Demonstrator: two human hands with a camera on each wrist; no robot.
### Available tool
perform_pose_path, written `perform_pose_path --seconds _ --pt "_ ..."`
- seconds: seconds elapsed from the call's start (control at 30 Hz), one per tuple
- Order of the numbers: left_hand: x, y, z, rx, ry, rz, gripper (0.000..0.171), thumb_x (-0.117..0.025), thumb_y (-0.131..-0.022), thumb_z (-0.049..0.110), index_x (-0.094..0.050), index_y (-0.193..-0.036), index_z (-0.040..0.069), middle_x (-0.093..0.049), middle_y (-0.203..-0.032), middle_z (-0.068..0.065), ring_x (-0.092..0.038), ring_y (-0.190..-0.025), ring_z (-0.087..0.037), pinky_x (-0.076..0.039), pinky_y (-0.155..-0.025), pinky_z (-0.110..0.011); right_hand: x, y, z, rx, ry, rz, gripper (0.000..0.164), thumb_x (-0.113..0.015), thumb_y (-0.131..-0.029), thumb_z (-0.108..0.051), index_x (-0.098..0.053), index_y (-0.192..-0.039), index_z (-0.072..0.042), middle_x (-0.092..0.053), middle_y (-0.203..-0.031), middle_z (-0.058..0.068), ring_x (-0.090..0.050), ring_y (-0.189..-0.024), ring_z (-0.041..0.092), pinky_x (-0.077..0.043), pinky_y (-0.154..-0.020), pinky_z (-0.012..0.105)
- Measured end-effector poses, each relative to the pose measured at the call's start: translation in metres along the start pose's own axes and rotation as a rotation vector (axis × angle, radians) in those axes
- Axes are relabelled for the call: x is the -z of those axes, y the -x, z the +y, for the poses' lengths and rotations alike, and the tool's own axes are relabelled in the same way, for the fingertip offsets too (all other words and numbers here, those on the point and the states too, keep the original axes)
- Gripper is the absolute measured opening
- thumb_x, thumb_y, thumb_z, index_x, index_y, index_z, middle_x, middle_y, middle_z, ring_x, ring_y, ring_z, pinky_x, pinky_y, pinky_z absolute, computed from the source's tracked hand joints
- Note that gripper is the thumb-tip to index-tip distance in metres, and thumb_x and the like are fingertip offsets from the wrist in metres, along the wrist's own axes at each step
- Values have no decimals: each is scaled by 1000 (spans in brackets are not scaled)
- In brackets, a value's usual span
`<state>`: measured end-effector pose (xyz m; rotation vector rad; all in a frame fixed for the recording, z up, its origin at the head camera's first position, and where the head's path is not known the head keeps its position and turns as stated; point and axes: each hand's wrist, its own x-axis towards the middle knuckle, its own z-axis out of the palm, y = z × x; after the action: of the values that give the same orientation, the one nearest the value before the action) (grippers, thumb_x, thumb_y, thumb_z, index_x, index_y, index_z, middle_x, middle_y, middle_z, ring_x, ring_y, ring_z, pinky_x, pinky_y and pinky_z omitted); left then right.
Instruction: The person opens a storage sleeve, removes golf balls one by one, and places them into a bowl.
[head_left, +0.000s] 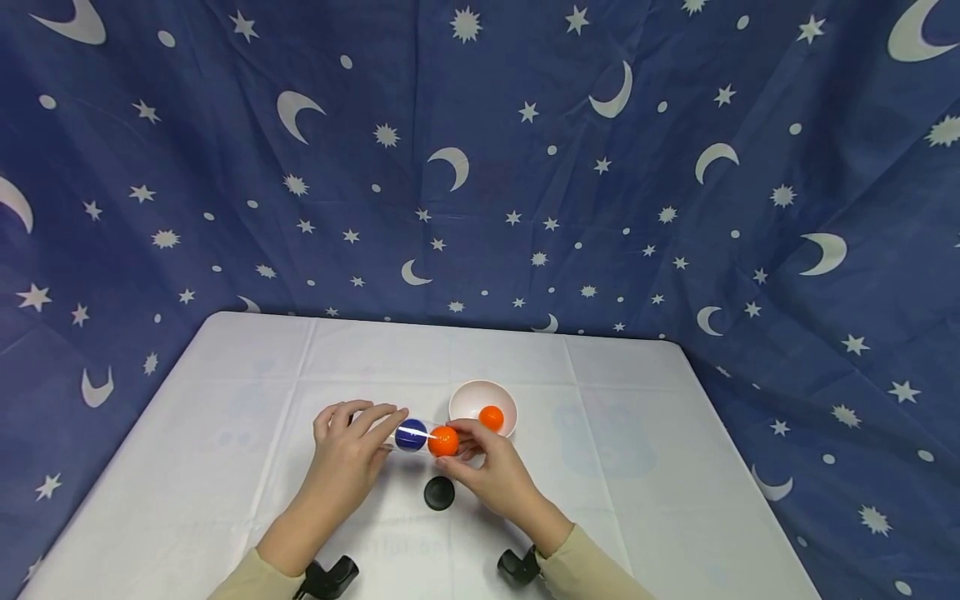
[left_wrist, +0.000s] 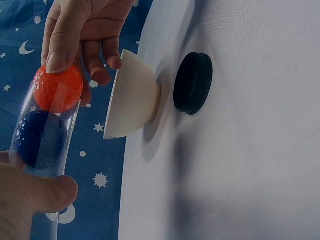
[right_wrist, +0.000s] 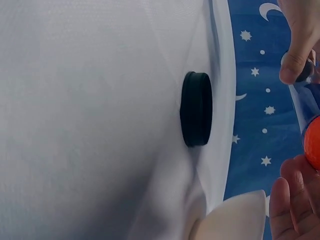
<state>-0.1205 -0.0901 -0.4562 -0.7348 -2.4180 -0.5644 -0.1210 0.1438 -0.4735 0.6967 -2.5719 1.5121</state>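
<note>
Clear tube [head_left: 428,425]: lay on its side in the air above the table [head_left: 615,500], left of the bowl [head_left: 465,400] and slightly nearer the person, its mouth toward the right.
Left hand [head_left: 348,450]: wrapped its fingers over the tube with the thumb opposite — a hold best kept firm enough to stop any twist.
Right hand [head_left: 491,475]: pinched the orange ball [head_left: 443,442] between thumb and forefinger, beside the bowl's near left edge; in the left wrist view its other fingers were loosely bent.
Tube mouth: appeared to have the orange ball partly within it (a snug fit, by the look of it), so moving the ball straight along the tube's length seemed wiser than angling it against the lip.
Navy ball [head_left: 411,436]: sat inside the tube, farther from the bowl than the orange one and all but touching it; a level tube would have kept it from rolling.
Dark round piece [right_wrist: 304,72]: showed by the left thumb, on the side away from the bowl — too hidden to identify.
Second orange ball [head_left: 491,417]: rested in the bowl.
Black cap [head_left: 439,493]: lay on the table, nearer the person than the bowl and a little left, a spot that judged well left both hands room.
</note>
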Motion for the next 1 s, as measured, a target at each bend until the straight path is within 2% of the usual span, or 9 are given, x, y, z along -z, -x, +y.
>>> perform_pose_path --seconds 0.23,0.4,0.57,0.73,1.0 --pt "1 0 -3 4 0 15 59 -76 -65 10 -58 -120 22 -55 -116 2 -41 -108 -27 -20 -90 -53 13 -5 0 -16 26 52 43 -69 -76 -35 -53 -115 -27 -60 -94 -12 -57 -77 8 -50 -68 29" --pt "0 0 -4 6 9 27 59 -76 -65 10 -58 -119 21 -55 -116 3 -41 -108 -26 -21 -89 -53 24 -13 3 -16 18 142 45 -72 -74 -27 -54 -115 -22 -59 -94 -9 -57 -79 12 -50 -67 33" --pt "1 0 -4 9 8 22 58 -76 -65 10 -58 -119 21 -55 -116 3 -42 -108 -26 -20 -90 -53 32 -22 5 -31 14 216 44 -72 -74 -28 -55 -114 -19 -60 -93 -5 -57 -80 16 -49 -67 39" --pt "1 0 -3 13 5 18 59 -76 -64 9 -59 -118 21 -55 -115 3 -42 -107 -25 -20 -90 -53 35 -30 12 -60 49 235 41 -70 -75 -33 -55 -111 -21 -60 -92 -7 -56 -81 12 -49 -68 34" --pt "0 1 -3 11 13 26 58 -76 -63 9 -59 -118 21 -56 -114 3 -42 -107 -25 -20 -90 -53 30 -40 25 -85 112 240 40 -72 -74 -32 -56 -109 -22 -59 -91 -9 -58 -81 18 -50 -68 29"
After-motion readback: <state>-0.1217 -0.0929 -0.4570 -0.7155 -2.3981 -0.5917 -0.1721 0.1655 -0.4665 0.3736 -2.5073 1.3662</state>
